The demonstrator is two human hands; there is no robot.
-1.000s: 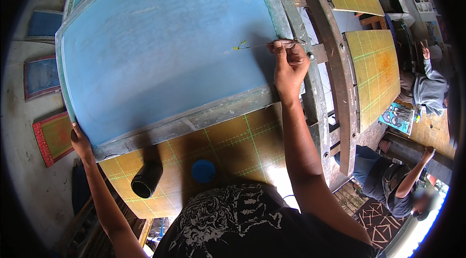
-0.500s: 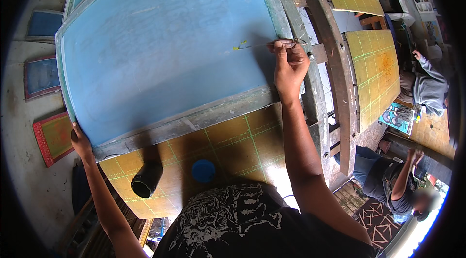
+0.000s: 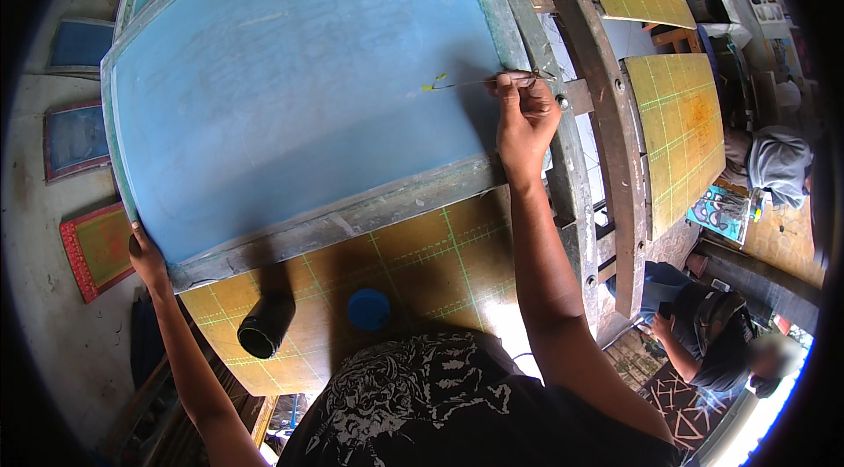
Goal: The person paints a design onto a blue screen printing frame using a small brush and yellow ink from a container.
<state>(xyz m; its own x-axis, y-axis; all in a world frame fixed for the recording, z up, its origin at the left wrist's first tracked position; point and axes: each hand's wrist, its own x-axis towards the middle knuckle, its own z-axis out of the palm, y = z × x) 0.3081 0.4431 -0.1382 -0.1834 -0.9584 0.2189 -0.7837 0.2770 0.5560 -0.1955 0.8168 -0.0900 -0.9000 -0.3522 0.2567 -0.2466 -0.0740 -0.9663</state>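
Note:
A blue mesh screen (image 3: 308, 80) in a worn grey frame fills much of the upper view, with small yellow marks on its right part. My left hand (image 3: 148, 256) grips the frame's lower left corner, fingers wrapped on the edge. My right hand (image 3: 527, 128) pinches a thin tool (image 3: 536, 76), perhaps a brush, over the screen's right edge, its long tip reaching toward the yellow marks. Below the screen, a gridded yellow board (image 3: 422, 273) bears a dark cylindrical container (image 3: 264, 326) and a blue round lid (image 3: 368, 309).
Smaller framed screens (image 3: 75, 133) stand at left. At right are metal rails (image 3: 615, 168) and more gridded boards (image 3: 686, 133). Beyond them, one person (image 3: 703, 335) in dark clothes holds a dark object, and another in a grey top (image 3: 778, 164) bends by a colourful picture (image 3: 716, 212).
My hands look unmoved. The person in dark clothes has brought the raised arm down and leftward. The grey-topped person's raised arm has dropped out of sight.

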